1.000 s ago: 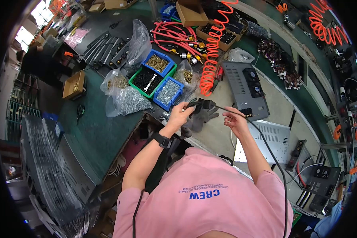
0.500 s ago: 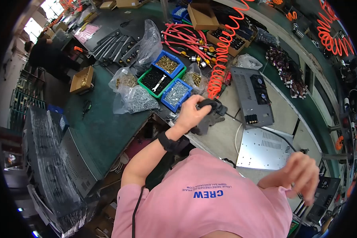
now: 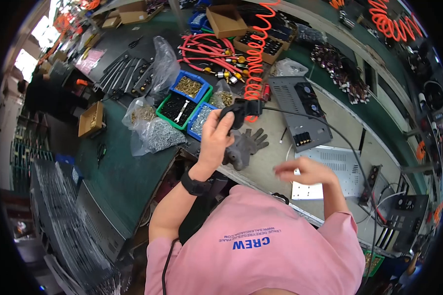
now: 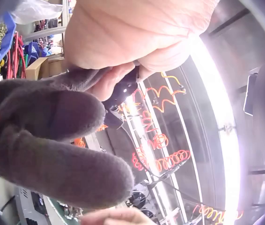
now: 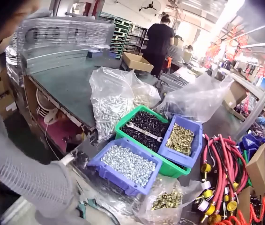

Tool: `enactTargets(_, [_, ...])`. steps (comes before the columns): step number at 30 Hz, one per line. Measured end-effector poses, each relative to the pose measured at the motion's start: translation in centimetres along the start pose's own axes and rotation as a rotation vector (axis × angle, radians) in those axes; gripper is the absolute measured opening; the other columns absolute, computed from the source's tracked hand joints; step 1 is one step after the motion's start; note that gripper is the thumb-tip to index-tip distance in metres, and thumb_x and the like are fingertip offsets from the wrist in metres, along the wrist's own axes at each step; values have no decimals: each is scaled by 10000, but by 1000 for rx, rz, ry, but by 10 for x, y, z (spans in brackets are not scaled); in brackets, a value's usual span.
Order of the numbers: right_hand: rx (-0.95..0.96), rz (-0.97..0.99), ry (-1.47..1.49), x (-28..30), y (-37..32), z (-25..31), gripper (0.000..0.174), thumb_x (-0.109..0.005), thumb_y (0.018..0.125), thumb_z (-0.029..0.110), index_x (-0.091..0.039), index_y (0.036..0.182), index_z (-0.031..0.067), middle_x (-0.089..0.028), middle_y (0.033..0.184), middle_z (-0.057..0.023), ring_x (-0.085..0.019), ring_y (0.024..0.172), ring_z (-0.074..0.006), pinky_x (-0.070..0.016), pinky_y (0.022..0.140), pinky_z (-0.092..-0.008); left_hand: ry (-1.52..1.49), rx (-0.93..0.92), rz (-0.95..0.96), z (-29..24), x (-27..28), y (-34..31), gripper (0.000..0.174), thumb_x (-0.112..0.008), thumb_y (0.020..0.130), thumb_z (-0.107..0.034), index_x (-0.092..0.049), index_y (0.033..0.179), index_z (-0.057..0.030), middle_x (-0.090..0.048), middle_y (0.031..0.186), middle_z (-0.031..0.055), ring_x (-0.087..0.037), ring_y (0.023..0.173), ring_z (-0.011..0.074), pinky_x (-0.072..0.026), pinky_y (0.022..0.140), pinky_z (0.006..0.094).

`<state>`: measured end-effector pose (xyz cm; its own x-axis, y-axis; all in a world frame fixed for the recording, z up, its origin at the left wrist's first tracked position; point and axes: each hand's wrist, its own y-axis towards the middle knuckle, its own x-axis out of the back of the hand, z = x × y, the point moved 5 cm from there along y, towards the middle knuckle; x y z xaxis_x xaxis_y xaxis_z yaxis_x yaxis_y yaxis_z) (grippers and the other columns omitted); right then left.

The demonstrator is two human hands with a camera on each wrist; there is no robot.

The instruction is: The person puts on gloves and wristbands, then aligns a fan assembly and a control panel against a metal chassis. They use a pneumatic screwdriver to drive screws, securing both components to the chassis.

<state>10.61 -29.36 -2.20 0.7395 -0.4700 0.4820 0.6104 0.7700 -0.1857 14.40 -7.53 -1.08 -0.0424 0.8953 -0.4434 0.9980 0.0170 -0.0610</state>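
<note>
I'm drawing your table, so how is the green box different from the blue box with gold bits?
The green box holds black bits, but the blue box holds gold ones. A wrench lies in the green box; the blue box has none. Both are open on top.

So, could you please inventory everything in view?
Screw bin: one, green, centre
Wrench: one, silver, in screw bin
Part bins: two, blue, against screw bin
Clear bags: several, clear, around bins
Red hoses: several, red, beyond bins
Coiled hoses: several, orange, overhead
Glove: at least one, grey, centre
Fan panel: one, dark grey, right
Vented panel: one, silver, beside fan panel
Cardboard boxes: several, brown, rear, left
Wire bundle: one, dark, right rear
Other people: at least one, dark-clothed, background
Black item: one, black, by glove
Left hand: one, bare, holding black item
Right hand: one, bare, open, right of glove
</note>
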Motion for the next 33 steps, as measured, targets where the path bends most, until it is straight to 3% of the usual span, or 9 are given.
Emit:
enactTargets(2, [-222, -183, 35, 27, 11, -35, 263, -535, 860, 211, -604, 995, -3, -647, 879, -95, -612, 779, -144, -478, 694, -263, 36, -23, 13, 2, 0, 0, 165, -525, 890, -201, -459, 905, -51, -469, 725, -13, -325, 474, 17, -267, 420, 181])
enactTargets(4, [-119, -606, 544, 60, 14, -38, 253, -541, 861, 201, -593, 1004, -2, -636, 853, -81, -606, 753, -137, -480, 687, -261, 45, -11, 37, 16, 5, 1, 175, -533, 885, -206, -458, 909, -49, -454, 715, -19, -326, 481, 21, -271, 427, 184])
enactTargets(7, [153, -831, 966, 97, 27, -27, 229, -545, 856, 154, -578, 1005, -17, -616, 872, -70, -595, 760, -112, -481, 660, -231, 36, 96, 59, 45, 11, -2, 184, -554, 872, -215, -464, 912, -60, -443, 711, -29, -331, 499, 17, -276, 435, 182])
enactTargets(12, [-2, -149, 753, 42, 67, 37, 287, -499, 877, 134, -542, 1090, -53, -610, 908, -98, -589, 790, -133, -504, 697, -276, 218, 19, -65, 65, 27, 7, 219, -598, 846, -216, -517, 917, -26, -462, 773, 1, -427, 634, 63, -366, 549, 204])
enactTargets(16, [-39, -178, 531, -2, 96, 8, 320, -446, 891, 127, -488, 1146, -61, -612, 889, -90, -588, 759, -148, -505, 697, -286, 589, -245, -111, 39, 27, 7, 285, -627, 823, -219, -557, 955, 23, -470, 849, 46, -477, 780, 126, -404, 708, 240])
enactTargets(20, [-23, -157, 232, -10, 107, 23, 239, -373, 867, 131, -505, 976, -35, -603, 730, -76, -551, 562, -153, -462, 528, -286, 570, -203, 35, 34, 18, 8, 301, -647, 804, -230, -558, 964, 10, -547, 886, 92, -535, 780, 155, -436, 689, 266])
enactTargets(22, [-267, 70, 289, -20, 113, 11, 233, -371, 860, 148, -518, 945, -10, -598, 704, -70, -531, 533, -136, -449, 496, -274, 699, -239, 99, 25, 8, 4, 335, -640, 807, -224, -525, 1010, 16, -572, 905, 109, -552, 777, 165, -451, 667, 278])
enactTargets(27, [-126, -242, 918, -11, 117, -1, 170, -458, 828, 130, -580, 923, 58, -312, 545, 83, -270, 455, -19, -210, 414, -199, 620, -347, 86, 15, 10, 2, 369, -604, 827, -152, -438, 1104, 27, -551, 973, 103, -554, 801, 155, -458, 665, 260])
enactTargets(33, [0, -572, 758, -12, 130, -13, 238, -497, 830, 101, -604, 1030, 30, -381, 603, 66, -352, 526, -57, -300, 507, -202, 504, -204, 120, 27, 16, 7, 383, -613, 806, -82, -438, 1132, 18, -509, 1052, 104, -548, 809, 112, -444, 629, 201])
